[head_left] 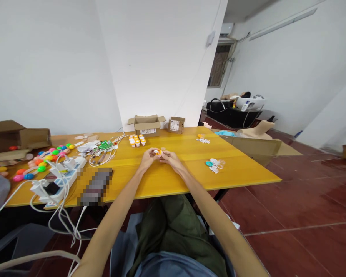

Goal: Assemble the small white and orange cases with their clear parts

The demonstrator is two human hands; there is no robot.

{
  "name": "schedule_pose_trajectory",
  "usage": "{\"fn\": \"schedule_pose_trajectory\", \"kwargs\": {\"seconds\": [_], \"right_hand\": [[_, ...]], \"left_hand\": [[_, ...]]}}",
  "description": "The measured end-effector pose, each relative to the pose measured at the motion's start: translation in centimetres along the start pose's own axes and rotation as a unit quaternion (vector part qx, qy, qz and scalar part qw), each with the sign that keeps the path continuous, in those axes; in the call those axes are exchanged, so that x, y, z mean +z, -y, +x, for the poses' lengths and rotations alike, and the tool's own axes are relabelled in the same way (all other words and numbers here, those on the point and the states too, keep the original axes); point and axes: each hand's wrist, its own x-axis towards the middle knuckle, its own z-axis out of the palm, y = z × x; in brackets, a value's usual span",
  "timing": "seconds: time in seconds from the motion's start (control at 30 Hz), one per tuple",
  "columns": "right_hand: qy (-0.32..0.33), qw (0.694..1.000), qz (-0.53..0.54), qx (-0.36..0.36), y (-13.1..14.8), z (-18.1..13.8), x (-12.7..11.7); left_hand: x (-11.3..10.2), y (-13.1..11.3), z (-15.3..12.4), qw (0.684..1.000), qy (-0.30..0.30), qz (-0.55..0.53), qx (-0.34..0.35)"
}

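Both my hands meet over the middle of the yellow table (167, 179), around a small orange and white plastic piece (158, 152). My left hand (148, 158) pinches it from the left, its fingers closed. From the other side my right hand (172, 159) grips it too, with bent fingers. The exact kind of the piece is too small to make out. Beyond my hands stand several small white containers with orange lids (137, 141) in a tight group. To the right lie loose white parts with a teal ring (209, 163) and some clear pieces.
Open cardboard box (146, 126) and a smaller box (177, 125) stand by the wall. More white parts (203, 140) lie at the right back. On the left are a power strip (70, 175) with tangled cables, a phone (97, 186) and colourful balls (42, 163).
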Motion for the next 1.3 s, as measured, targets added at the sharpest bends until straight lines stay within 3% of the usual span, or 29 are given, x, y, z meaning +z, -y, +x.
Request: {"fn": "schedule_pose_trajectory", "kwargs": {"seconds": [0.33,0.97,1.17,1.3], "right_hand": [[-0.031,0.997,0.069,0.032,0.6,-0.2,0.1],[-0.036,0.995,-0.080,0.053,0.7,-0.2,0.6],[-0.052,0.987,-0.141,0.055,0.4,-0.2,1.1],[-0.104,0.964,-0.243,-0.025,0.3,-0.1,0.8]], "left_hand": [[0.0,-0.3,0.0,0.997,-0.003,0.068,0.031],[-0.2,0.2,0.1,0.993,0.026,0.101,0.048],[-0.1,-0.1,-0.2,0.996,0.062,0.062,0.017],[0.0,-0.2,-0.2,0.999,0.048,0.024,0.000]]}}
